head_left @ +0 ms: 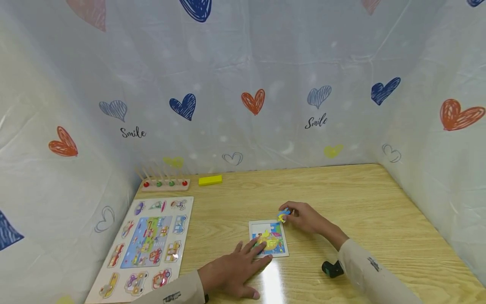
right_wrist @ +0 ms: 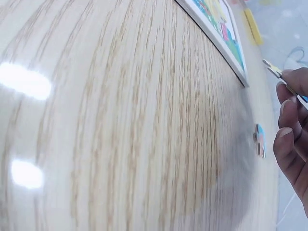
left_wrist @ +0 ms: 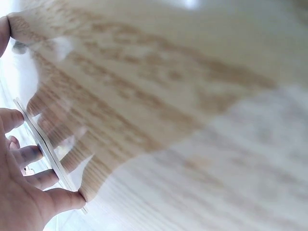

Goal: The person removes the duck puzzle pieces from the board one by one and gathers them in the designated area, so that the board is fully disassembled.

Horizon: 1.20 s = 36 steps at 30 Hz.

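A small jigsaw puzzle in a white frame (head_left: 258,228) lies on the table, with a yellow figure in its picture and a bare white patch at its upper left. My left hand (head_left: 240,269) rests with spread fingers on its lower left part; in the left wrist view the fingertips reach the frame's edge (left_wrist: 46,147). Just beyond the top right corner, my right hand (head_left: 305,217) pinches a blue and yellow puzzle piece (head_left: 283,215) between thumb and fingers. Below those fingers in the right wrist view, another puzzle piece (right_wrist: 260,140) lies on the table.
A large peg puzzle board (head_left: 129,230) with vehicle pieces lies at the left. Behind it stand a wooden peg rack (head_left: 167,187) with red and green beads and a yellow block (head_left: 210,180). A black device (head_left: 332,269) sits by the right sleeve. Heart-printed sheets (head_left: 224,135) enclose the table.
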### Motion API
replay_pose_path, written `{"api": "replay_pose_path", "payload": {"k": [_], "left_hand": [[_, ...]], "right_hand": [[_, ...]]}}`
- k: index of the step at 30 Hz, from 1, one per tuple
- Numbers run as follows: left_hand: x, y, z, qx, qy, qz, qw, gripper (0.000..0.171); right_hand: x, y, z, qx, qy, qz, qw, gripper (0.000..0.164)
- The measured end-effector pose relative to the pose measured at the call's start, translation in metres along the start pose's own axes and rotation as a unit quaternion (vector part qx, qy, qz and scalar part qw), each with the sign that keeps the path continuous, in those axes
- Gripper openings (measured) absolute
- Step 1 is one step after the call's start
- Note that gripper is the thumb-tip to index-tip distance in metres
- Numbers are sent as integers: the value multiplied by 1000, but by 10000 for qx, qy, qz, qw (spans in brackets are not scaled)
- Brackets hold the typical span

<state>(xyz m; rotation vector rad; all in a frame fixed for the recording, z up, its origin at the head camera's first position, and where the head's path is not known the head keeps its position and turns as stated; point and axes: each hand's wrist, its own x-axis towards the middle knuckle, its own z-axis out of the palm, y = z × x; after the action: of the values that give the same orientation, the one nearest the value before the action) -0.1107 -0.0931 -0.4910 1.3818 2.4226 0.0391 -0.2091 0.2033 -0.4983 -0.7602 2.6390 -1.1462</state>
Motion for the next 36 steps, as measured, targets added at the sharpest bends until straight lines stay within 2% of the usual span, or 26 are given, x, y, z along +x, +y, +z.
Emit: {"api": "replay_pose_path", "payload": {"k": [5,10,20,26,36], "left_hand": [[1,-1,2,1,24,-14,10000,86],[1,-1,3,-46,36,-37,10000,86],[-1,0,1,27,75,6,10000,86],[0,0,2,125,158,19,9998,87],[0,0,3,156,189,40,9997,88]], "right_hand": [[-7,6,-7,166,265,76,9995,24],[-14,16,-14,283,300,203,9989,30],[-26,30,-30,904,-94,349,9952,43],[-31,38,-43,771,-300,431,9956,46],[-30,52,-60,697,-160,537,9960,40]]}}
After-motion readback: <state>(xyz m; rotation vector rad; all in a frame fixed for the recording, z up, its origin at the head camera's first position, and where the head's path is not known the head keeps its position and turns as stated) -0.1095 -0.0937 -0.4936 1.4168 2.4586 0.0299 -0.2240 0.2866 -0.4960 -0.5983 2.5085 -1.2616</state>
